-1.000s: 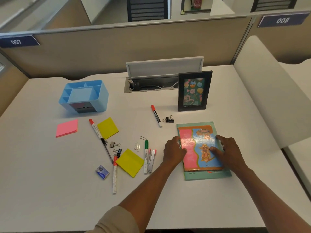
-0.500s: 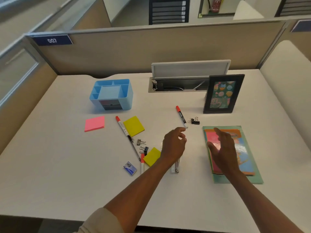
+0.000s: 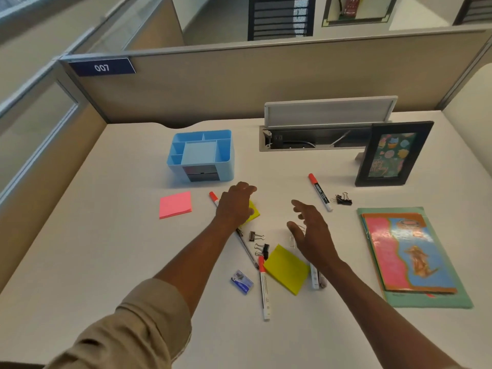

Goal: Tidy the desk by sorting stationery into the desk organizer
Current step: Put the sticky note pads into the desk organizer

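Observation:
A light blue desk organizer (image 3: pixel 225 166) stands at the back left of the white desk (image 3: pixel 106 262), its compartments empty. My left hand (image 3: pixel 235 205) hovers just in front of it, fingers apart, over a yellow sticky pad (image 3: pixel 254 213) and a red-capped marker (image 3: pixel 213 197). My right hand (image 3: pixel 310 230) is open above paper clips and several markers (image 3: pixel 315 278). Between my arms lie a second yellow sticky pad (image 3: pixel 286 269), black binder clips (image 3: pixel 259 242), a pen (image 3: pixel 247 249), another red-capped marker (image 3: pixel 264 287) and a small blue box (image 3: pixel 241 281). A pink sticky pad (image 3: pixel 175 204) lies to the left.
A red-capped marker (image 3: pixel 319 191) and binder clips (image 3: pixel 343 199) lie at mid right. A stack of notebooks (image 3: pixel 410 257) sits at the right. A black picture frame (image 3: pixel 394 154) stands by an open cable tray (image 3: pixel 314 137). Partition walls close the back and left.
Both hands left the notebooks and swept left. My left hand now reaches toward the organizer, my right hand is over the scattered pens. The view turned left.

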Available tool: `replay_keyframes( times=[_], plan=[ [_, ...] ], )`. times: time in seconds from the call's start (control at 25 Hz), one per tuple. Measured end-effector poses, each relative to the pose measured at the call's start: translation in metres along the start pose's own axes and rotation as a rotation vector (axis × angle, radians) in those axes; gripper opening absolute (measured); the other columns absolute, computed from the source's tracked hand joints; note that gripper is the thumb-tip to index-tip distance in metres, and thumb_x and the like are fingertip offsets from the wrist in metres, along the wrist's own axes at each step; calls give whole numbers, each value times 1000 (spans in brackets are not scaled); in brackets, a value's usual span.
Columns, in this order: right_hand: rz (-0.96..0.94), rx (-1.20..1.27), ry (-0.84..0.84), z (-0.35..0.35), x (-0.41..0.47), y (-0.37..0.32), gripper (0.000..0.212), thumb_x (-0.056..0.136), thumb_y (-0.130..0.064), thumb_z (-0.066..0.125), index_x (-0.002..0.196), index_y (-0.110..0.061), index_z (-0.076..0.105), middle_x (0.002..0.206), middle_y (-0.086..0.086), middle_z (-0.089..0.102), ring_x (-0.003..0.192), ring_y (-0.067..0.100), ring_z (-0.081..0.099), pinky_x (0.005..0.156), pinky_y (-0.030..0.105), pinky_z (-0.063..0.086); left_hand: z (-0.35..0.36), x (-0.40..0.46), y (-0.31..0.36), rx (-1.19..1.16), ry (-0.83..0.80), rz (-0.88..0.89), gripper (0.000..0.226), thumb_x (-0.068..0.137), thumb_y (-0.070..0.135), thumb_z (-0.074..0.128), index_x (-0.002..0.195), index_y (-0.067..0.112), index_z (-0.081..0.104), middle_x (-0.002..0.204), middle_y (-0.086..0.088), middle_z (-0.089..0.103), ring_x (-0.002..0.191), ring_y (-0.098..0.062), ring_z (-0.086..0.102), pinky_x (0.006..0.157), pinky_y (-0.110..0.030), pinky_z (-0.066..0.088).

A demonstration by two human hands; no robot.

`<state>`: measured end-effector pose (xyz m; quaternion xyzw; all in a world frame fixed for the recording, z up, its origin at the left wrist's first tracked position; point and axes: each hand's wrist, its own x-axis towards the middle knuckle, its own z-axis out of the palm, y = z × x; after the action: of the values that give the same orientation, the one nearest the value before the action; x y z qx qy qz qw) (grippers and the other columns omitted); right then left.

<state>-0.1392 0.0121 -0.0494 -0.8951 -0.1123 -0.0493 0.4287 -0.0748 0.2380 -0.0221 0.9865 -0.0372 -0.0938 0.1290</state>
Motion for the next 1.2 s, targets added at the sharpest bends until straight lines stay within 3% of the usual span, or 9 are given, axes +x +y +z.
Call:
replay_keyframes(
  times=[0.12,0.24,0.48,0.8,1.0,1.12,1.2],
  plan=[
    [28,-3,-1,15,11,-7,53,91,-18,64,140,-23,45,119,-3,56,98,12,53,88,36,50,-4,19,-19,270,-159,155,65,81,27,73,139,33,44,150,2,37,132,-22,40,104,-43,36],
    [51,-10,7,21,17,-8,52,92,-19,64,140,-23,45,121,-3,56,97,11,53,87,36,50,1,30,-32,407,-196,288,61,79,31,75,134,37,48,145,4,44,128,-20,43,102,-41,33],
    [97,-14,17,30,26,-7,52,92,-18,64,140,-22,45,122,-1,56,97,12,55,86,37,51,5,48,-41,347,-173,352,58,76,37,78,125,33,49,135,3,50,126,-20,42,107,-46,25],
    [147,5,14,32,26,-10,53,91,-18,65,140,-20,45,122,-1,57,97,11,55,86,33,51,3,65,-35,324,-25,413,20,88,28,67,107,26,59,112,1,63,110,-20,50,101,-43,27],
    [190,47,22,29,33,-13,56,89,-21,68,139,-22,45,122,-4,56,97,12,57,85,33,51,-24,65,-28,15,-53,380,19,83,38,71,97,28,64,101,9,65,101,-15,52,91,-39,27],
    [243,105,-4,33,43,-21,63,85,-28,73,140,-20,43,128,-8,52,101,12,57,81,23,45,-36,59,-26,-317,-64,325,18,77,36,77,86,27,65,91,11,66,93,-12,58,90,-40,37],
    [289,173,-15,35,53,-32,55,86,-26,72,135,-19,48,120,-8,60,95,11,62,76,19,46,-41,54,-25,-543,-21,276,17,77,32,79,85,26,65,90,10,65,87,-7,57,83,-34,45]
  ],
)
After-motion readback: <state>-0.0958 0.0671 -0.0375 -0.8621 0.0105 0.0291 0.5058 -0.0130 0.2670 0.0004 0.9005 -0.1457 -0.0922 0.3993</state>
